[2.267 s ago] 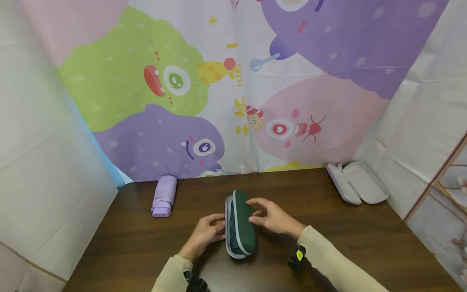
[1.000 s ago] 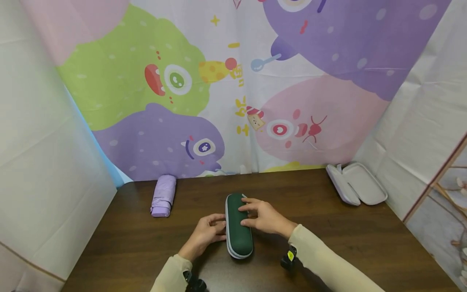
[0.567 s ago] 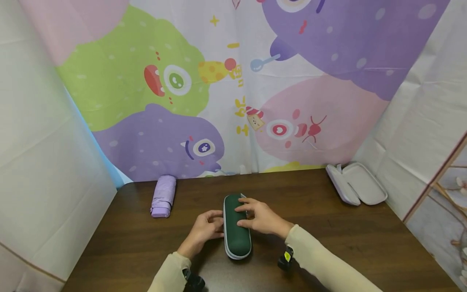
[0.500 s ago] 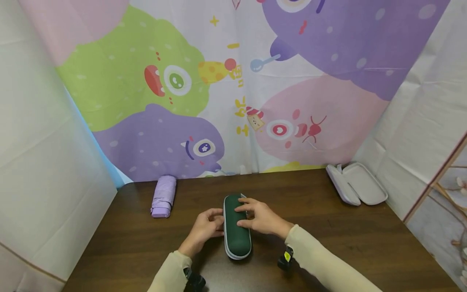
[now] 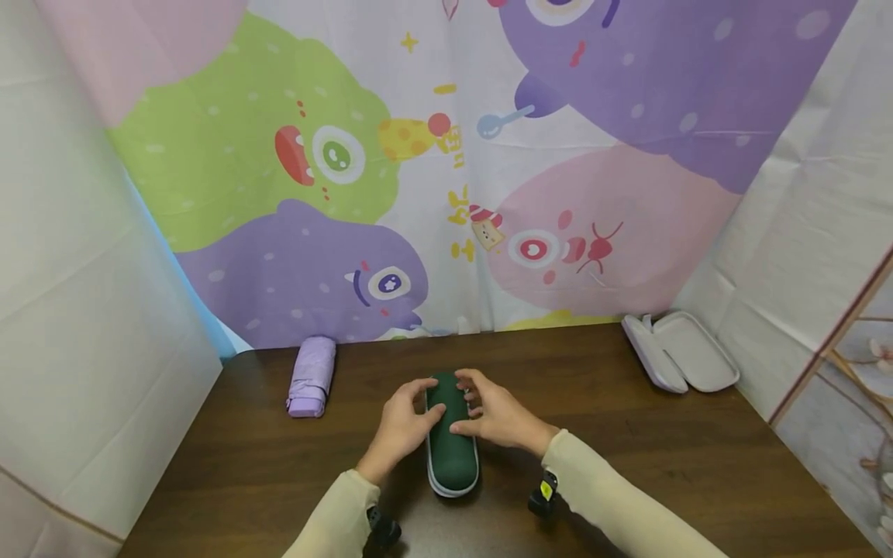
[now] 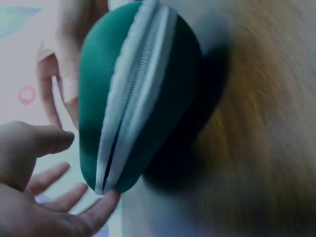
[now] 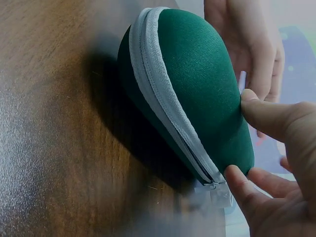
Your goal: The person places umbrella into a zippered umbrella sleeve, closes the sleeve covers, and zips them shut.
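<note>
A green zip case [image 5: 452, 457] with a light grey zip band lies lengthwise on the table, its lid down. A narrow gap shows along the zipper [image 6: 129, 94] in the left wrist view. My right hand [image 5: 504, 417] grips the case at its far right part, thumb on the lid and fingertips by the zip pull [image 7: 214, 186]. At the far left part is my left hand [image 5: 401, 425], fingers spread. One fingertip touches the zip band in the left wrist view, while the thumb stands just off the lid. The case's contents are hidden.
A folded purple umbrella [image 5: 312, 376] lies at the table's back left. An open lilac case [image 5: 687, 353] lies at the back right. A cartoon-printed cloth [image 5: 446, 294] hangs behind the brown table [image 5: 593, 364].
The lid, tilted up with dark green folded cloth showing inside, has come down over the case. My right hand moved left with it. My left hand has since shifted up toward the far end.
</note>
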